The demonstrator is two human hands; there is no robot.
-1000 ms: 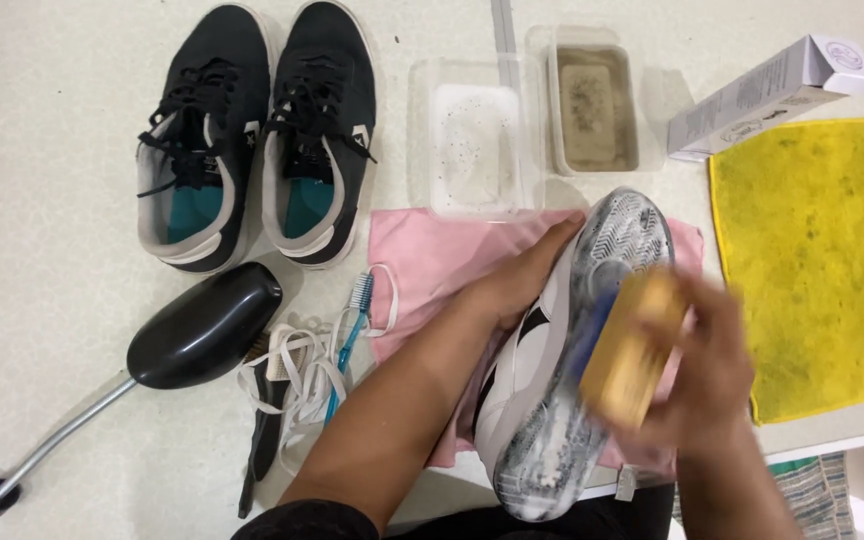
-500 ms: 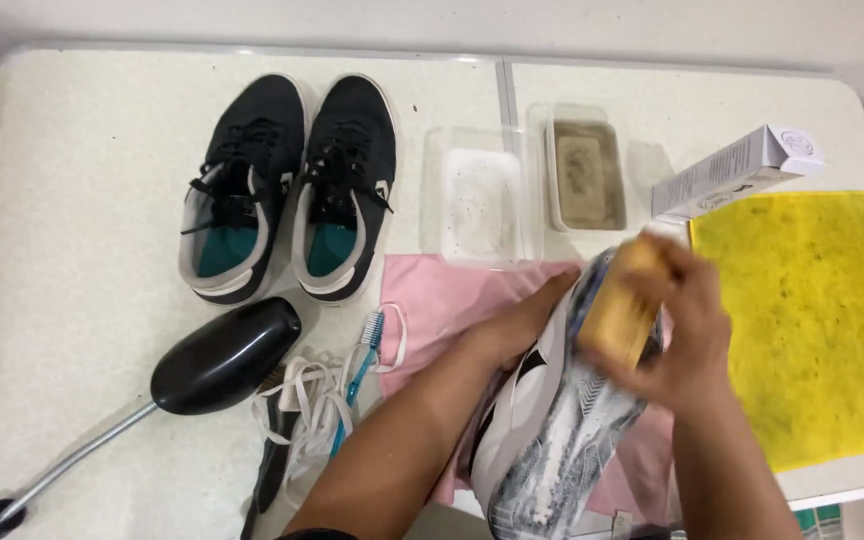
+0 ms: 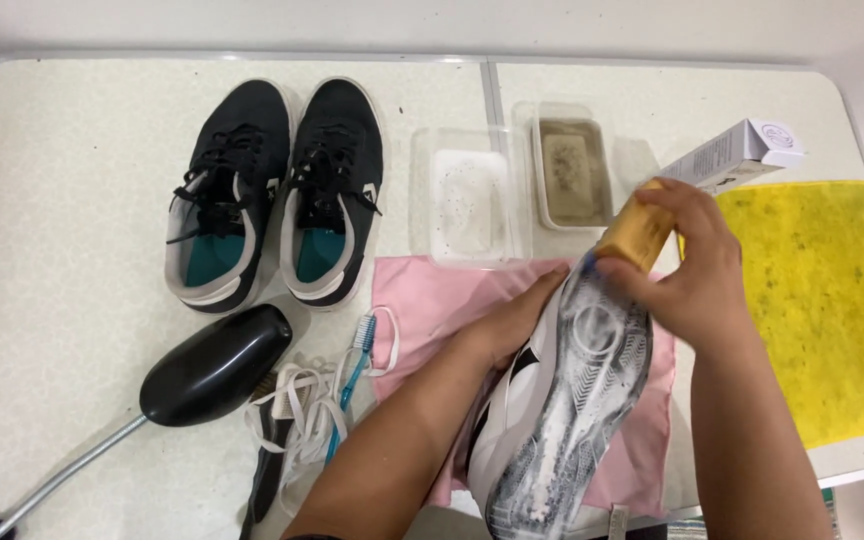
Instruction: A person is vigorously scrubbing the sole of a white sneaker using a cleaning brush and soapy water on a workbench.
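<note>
The shoe (image 3: 562, 400) lies sole-up on a pink cloth (image 3: 432, 300) at the near edge of the surface (image 3: 72, 180), its grey tread wet and soapy. The left hand (image 3: 512, 325) cups its side wall, fingers wrapped along the upper to steady it. The right hand (image 3: 692, 270) comes in from the right, wrist bent, fingers closed on a tan brush (image 3: 637, 235) pressed against the toe end of the sole. Judged light and fairly stiff in the sole, soft in the upper, and slippery where lathered; the dry side wall looks the safest hold. Beyond it stand a black pair (image 3: 272, 190), two clear tubs (image 3: 512, 185) and a yellow cloth (image 3: 812, 300).
</note>
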